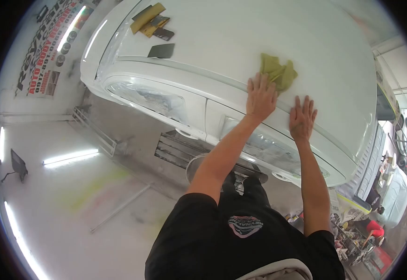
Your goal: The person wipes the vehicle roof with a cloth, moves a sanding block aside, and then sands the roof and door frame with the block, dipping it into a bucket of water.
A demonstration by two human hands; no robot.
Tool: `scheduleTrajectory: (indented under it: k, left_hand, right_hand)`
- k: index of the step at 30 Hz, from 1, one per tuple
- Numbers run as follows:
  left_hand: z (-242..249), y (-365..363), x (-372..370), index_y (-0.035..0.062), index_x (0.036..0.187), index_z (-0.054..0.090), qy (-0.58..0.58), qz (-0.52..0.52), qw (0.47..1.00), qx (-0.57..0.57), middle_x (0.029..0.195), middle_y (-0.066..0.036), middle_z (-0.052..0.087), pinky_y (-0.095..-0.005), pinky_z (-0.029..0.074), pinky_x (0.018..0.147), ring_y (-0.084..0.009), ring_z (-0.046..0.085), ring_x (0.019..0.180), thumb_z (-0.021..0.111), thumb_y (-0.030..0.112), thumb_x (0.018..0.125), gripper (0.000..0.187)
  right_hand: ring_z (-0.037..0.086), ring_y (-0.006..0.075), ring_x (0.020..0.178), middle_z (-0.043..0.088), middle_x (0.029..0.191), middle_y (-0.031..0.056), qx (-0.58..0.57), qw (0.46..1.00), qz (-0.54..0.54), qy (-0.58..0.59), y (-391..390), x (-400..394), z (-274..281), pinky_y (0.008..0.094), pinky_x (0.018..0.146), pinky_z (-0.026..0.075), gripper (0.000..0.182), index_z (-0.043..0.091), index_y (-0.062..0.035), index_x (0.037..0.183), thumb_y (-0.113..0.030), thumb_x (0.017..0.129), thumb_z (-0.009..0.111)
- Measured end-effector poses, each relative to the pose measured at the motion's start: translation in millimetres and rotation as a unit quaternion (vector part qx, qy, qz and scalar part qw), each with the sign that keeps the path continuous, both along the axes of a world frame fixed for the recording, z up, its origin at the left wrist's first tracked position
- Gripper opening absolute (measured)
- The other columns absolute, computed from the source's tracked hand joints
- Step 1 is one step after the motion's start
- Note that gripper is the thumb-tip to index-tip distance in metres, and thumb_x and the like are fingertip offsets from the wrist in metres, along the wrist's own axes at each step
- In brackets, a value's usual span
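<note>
My left hand [261, 99] lies flat on the white car roof [212, 32], near its side edge, with fingers stretched out. Its fingertips overlap the lower edge of a crumpled olive-yellow cloth [278, 72]. To its right, my right hand [302, 119] rests palm down along the same roof edge, fingers slightly spread and holding nothing. Farther left on the roof lie several yellow and dark sanding blocks [150, 21] in a pile. A dark grey flat sheet [161, 50] sits just below that pile.
Clear plastic film covers the side windows [149, 100] below the roof. A metal step bench [175, 149] stands beside the car at my feet. Bright tube lights [70, 158] run along the wall at left. Cluttered supplies [357, 238] fill the lower right.
</note>
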State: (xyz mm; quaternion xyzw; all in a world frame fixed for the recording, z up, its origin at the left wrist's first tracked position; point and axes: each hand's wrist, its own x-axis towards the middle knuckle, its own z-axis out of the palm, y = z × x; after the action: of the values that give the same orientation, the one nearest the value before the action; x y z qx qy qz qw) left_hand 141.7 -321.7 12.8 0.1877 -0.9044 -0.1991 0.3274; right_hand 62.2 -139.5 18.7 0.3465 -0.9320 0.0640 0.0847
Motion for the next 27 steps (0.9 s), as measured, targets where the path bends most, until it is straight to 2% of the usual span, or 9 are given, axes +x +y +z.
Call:
scheduleTrajectory:
  k: [6, 9, 12, 16, 20, 23, 24, 25, 27]
  left_hand:
    - [-2.1, -1.9, -2.3, 0.0032, 0.109, 0.068, -0.068, -0.005, 0.998, -0.011, 0.140, -0.021, 0.055, -0.0664, 0.030, 0.115, -0.0465, 0.044, 0.138, 0.058, 0.020, 0.095, 0.024]
    - [-7.1, -3.4, -4.3, 0.0044, 0.106, 0.068, -0.023, -0.013, 0.999, -0.020, 0.134, -0.019, 0.057, -0.0665, 0.031, 0.113, -0.0471, 0.046, 0.133, 0.062, 0.014, 0.092, 0.018]
    - [-6.6, -17.7, -1.7, 0.0049, 0.105, 0.068, -0.026, -0.049, 0.997, -0.049, 0.125, -0.018, 0.058, -0.0579, 0.036, 0.105, -0.0433, 0.050, 0.123, 0.067, 0.016, 0.090, 0.019]
    - [17.5, -48.1, 6.9, 0.0050, 0.120, 0.066, 0.027, -0.133, 0.987, 0.092, 0.121, -0.017, 0.058, -0.0544, 0.039, 0.105, -0.0395, 0.053, 0.118, 0.074, 0.018, 0.088, 0.035]
    - [25.4, -142.8, 32.5, 0.0061, 0.126, 0.064, 0.022, 0.032, 0.997, -0.064, 0.121, -0.018, 0.059, -0.0541, 0.040, 0.105, -0.0386, 0.052, 0.122, 0.073, 0.019, 0.089, 0.040]
    - [-1.1, -282.9, 62.4, 0.0065, 0.126, 0.064, 0.007, 0.151, 0.981, -0.120, 0.118, -0.019, 0.064, -0.0548, 0.041, 0.106, -0.0397, 0.056, 0.119, 0.075, 0.021, 0.088, 0.042]
    - [-7.0, -327.4, 72.3, 0.0086, 0.128, 0.063, -0.038, 0.218, 0.968, -0.117, 0.119, -0.019, 0.065, -0.0546, 0.043, 0.103, -0.0396, 0.059, 0.118, 0.074, 0.026, 0.090, 0.043]
    - [4.5, -355.4, 75.1, 0.0117, 0.133, 0.062, -0.138, 0.292, 0.945, -0.058, 0.123, -0.020, 0.065, -0.0561, 0.045, 0.101, -0.0420, 0.058, 0.121, 0.066, 0.042, 0.095, 0.049]
    - [16.2, -392.2, 70.2, 0.0147, 0.140, 0.058, -0.199, 0.390, 0.899, -0.001, 0.127, -0.020, 0.064, -0.0576, 0.043, 0.103, -0.0452, 0.056, 0.124, 0.055, 0.059, 0.097, 0.061]
  right_hand:
    - [0.031, 0.0427, 0.152, 0.036, 0.163, 0.0197, -0.017, 0.999, 0.007, 0.026, 3.8, 0.0, -5.0, 0.0599, 0.124, 0.021, 0.050, 0.050, -0.0191, 0.153, -0.028, 0.104, 0.051]
    - [0.034, 0.0431, 0.150, 0.039, 0.161, 0.0214, -0.047, 0.999, 0.022, 0.011, 4.8, 2.0, 4.7, 0.0629, 0.122, 0.023, 0.053, 0.050, -0.0172, 0.152, -0.027, 0.101, 0.056]
    - [0.033, 0.0434, 0.150, 0.040, 0.160, 0.0217, -0.035, 0.999, 0.007, 0.020, 5.5, 0.6, -0.9, 0.0625, 0.122, 0.023, 0.051, 0.052, -0.0165, 0.150, -0.027, 0.101, 0.056]
    - [0.033, 0.0422, 0.150, 0.040, 0.160, 0.0196, -0.053, 0.999, 0.004, 0.002, 4.0, 0.4, -2.6, 0.0602, 0.123, 0.023, 0.049, 0.054, -0.0155, 0.149, -0.027, 0.101, 0.055]
    - [0.032, 0.0418, 0.150, 0.039, 0.160, 0.0188, -0.046, 0.999, 0.000, -0.008, 5.1, 1.3, 2.8, 0.0591, 0.124, 0.023, 0.049, 0.054, -0.0146, 0.148, -0.026, 0.101, 0.055]
    - [0.032, 0.0429, 0.150, 0.039, 0.160, 0.0198, -0.041, 0.999, 0.002, -0.015, 2.9, 2.7, 6.7, 0.0599, 0.124, 0.023, 0.051, 0.052, -0.0140, 0.149, -0.025, 0.100, 0.055]
    - [0.031, 0.0432, 0.150, 0.039, 0.160, 0.0201, -0.039, 0.999, 0.001, -0.015, 2.4, 0.7, 7.3, 0.0602, 0.123, 0.023, 0.051, 0.052, -0.0138, 0.150, -0.025, 0.100, 0.056]
    - [0.031, 0.0435, 0.150, 0.038, 0.160, 0.0203, -0.035, 0.999, 0.005, -0.010, 1.0, -1.5, 6.6, 0.0607, 0.123, 0.023, 0.052, 0.051, -0.0138, 0.151, -0.025, 0.100, 0.056]
    - [0.031, 0.0440, 0.151, 0.038, 0.160, 0.0208, -0.019, 1.000, 0.005, -0.005, 2.4, -0.1, 4.3, 0.0617, 0.123, 0.023, 0.054, 0.050, -0.0137, 0.152, -0.025, 0.100, 0.056]
